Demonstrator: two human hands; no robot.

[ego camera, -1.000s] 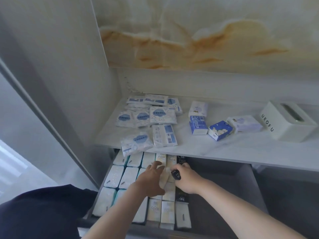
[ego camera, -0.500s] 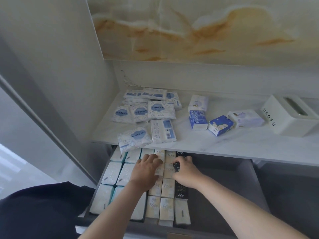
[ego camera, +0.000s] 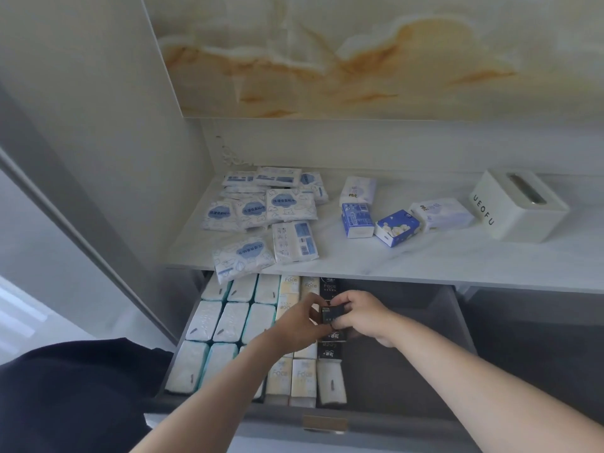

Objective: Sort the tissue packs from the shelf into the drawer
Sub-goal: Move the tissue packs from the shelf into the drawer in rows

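Black in its wrapper, the black pack (ego camera: 331, 314) is pinched between both hands above the open drawer (ego camera: 408, 361). The left hand (ego camera: 295, 325) has its fingers curled on one end, and the right hand (ego camera: 362, 317) closes thumb and fingers on the other. The pack hangs just over the single dark column (ego camera: 329, 286) at the right end of the filled rows. It is not yet set down and looks bound for a gap there.

The drawer's left half is packed. Three columns of white packs (ego camera: 228, 322) come first, then two columns of cream packs (ego camera: 289, 287) marked "Face", then the dark column. The right half shows only grey floor. By that measure the sorting looks well under way but far from finished.

On the shelf (ego camera: 425, 256) directly above, a good deal is left. A loose heap of cloud-printed packs (ego camera: 251, 210) lies at the left, some overlapping, one jutting over the front edge above the drawer. Four small packs (ego camera: 358, 220) lie near the middle, apart from the heap, two mostly white and two blue. A white tissue box (ego camera: 516, 207) lettered UEOFU stands at the far right, and whether it counts among the things to be sorted cannot be told.

As it looks from here, the pack in hand wants seating in its column. After that, the packs on the shelf would need rows of their own in the vacant half.
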